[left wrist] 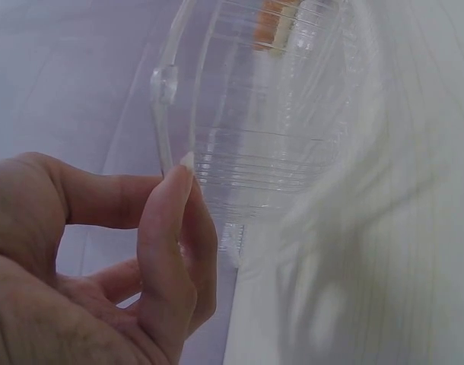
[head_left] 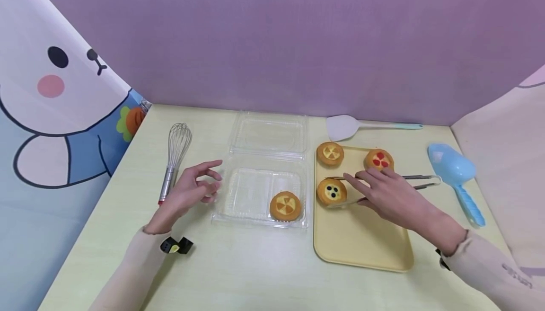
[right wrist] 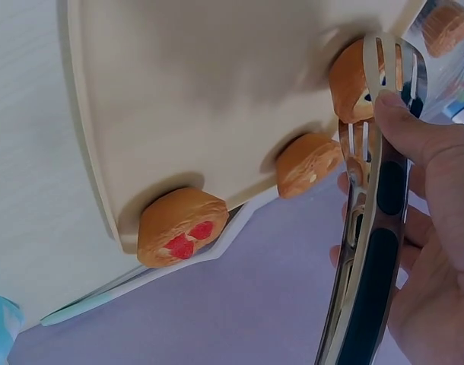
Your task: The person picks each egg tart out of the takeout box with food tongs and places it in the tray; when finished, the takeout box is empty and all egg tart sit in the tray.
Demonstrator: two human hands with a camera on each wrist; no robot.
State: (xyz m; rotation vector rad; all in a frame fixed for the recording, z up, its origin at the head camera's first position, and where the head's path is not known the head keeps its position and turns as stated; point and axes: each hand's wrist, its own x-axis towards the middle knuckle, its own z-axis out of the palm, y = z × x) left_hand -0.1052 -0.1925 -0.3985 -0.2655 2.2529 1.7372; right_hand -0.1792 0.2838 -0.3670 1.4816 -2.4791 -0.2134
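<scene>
My right hand (head_left: 387, 195) grips metal serving tongs (right wrist: 361, 236) with dark handle panels. Their slotted ends stand on both sides of a round tart (head_left: 331, 192) with dark berry-like dots, on the beige tray (head_left: 362, 244). Behind it on the tray are a tart with a yellow-orange wedge pattern (head_left: 330, 153) and one with red pieces (head_left: 379, 158). My left hand (head_left: 193, 185), fingers loosely bent, hovers at the left side of a lidded clear plastic box (left wrist: 255, 163); its fingertips overlap the rim in the left wrist view. One wedge-patterned tart (head_left: 285, 206) sits in the box's front right corner.
A wire whisk (head_left: 174, 159) lies left of the box. Behind the tray is a white spatula (head_left: 345, 127) with a pale blue handle end. A blue scoop (head_left: 457, 173) lies at the right. A purple wall (head_left: 272, 41) closes off the table's back.
</scene>
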